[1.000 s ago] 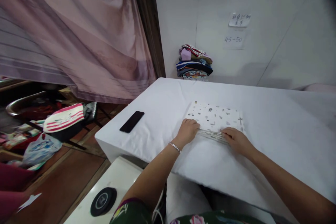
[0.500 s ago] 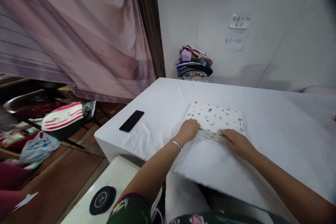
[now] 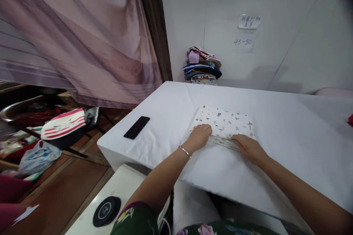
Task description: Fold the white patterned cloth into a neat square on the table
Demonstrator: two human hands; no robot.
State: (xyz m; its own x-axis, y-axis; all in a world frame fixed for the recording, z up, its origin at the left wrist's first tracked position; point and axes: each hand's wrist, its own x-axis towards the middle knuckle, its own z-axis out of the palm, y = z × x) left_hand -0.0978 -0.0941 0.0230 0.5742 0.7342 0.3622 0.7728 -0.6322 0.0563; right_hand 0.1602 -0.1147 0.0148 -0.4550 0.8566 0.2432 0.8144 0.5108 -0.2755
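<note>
A white cloth (image 3: 224,121) with small grey and brown printed figures lies folded into a flat rectangle on the white-covered table (image 3: 289,136). Several layers show along its near edge. My left hand (image 3: 200,137), with a silver bracelet at the wrist, grips the near left part of that edge, its fingers curled over the top. Toward the near right corner, my right hand (image 3: 249,148) holds the same edge, fingers together on the cloth. Both thumbs are mostly hidden.
A black phone (image 3: 137,127) lies on the table's left side. Folded clothes (image 3: 202,65) are stacked at the far edge by the wall. A white cabinet (image 3: 121,181) with a round black object (image 3: 106,211) stands at lower left. Beyond is a chair (image 3: 63,132) with clothes.
The view has shifted slightly. Both hands stay at the cloth's near edge; the left fingers sit slightly further right along it.
</note>
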